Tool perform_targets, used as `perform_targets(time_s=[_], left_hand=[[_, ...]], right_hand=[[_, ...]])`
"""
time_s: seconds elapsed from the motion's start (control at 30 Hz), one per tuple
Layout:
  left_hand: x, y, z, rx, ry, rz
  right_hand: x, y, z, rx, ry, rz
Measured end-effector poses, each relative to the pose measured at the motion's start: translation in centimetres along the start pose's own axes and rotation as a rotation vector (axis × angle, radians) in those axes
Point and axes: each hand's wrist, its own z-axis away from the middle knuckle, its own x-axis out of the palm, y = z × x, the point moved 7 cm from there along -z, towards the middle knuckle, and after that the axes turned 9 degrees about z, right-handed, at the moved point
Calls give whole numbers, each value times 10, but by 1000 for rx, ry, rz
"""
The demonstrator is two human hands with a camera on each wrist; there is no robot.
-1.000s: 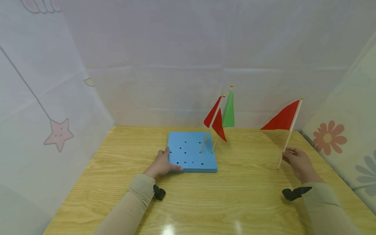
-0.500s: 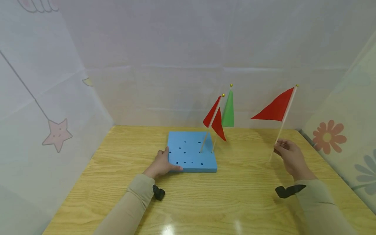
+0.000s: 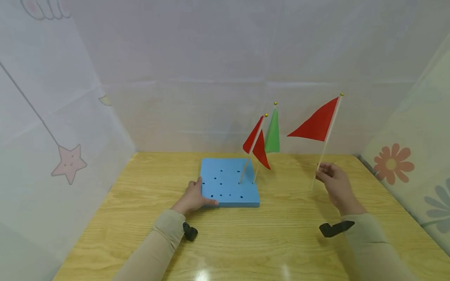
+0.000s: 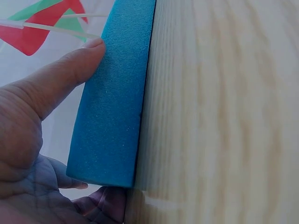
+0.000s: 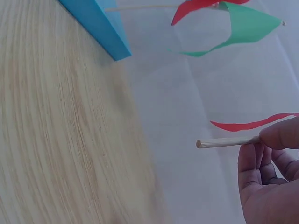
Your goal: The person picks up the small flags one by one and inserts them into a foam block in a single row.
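Observation:
My right hand [image 3: 335, 185] pinches the lower stick of a red pennant flag [image 3: 318, 121] between thumb and fingers. The flag leans right in the head view, gold bead at the top. In the right wrist view the bare end of the stick [image 5: 224, 142] points away from the fingers. My left hand [image 3: 192, 198] grips the near left corner of a blue foam board [image 3: 228, 164], thumb [image 4: 70, 67] along its front side and fingers at the left side. A second red flag [image 3: 261, 152] and a green flag [image 3: 273, 134] stand tilted in holes at the board's right.
Several holes [image 3: 220, 184] dot the board's top. The board lies on a wooden table [image 3: 281, 234], and a pale cloth backdrop [image 3: 197, 97] rises behind and at both sides. Each wrist wears a black camera mount [image 3: 190, 231].
My right hand has moved left and lifted the held red flag higher, toward the board. The left hand, the board and the two standing flags stay in place.

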Motion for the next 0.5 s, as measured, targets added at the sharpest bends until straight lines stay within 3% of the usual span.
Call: perform_targets(time_s=[0.17, 0.5], left_hand=[[0, -1, 2, 7, 1, 6], [-1, 3, 3, 8, 1, 30]], right_hand=[[12, -8, 0, 7, 14, 98], [34, -20, 3, -3, 25, 155]])
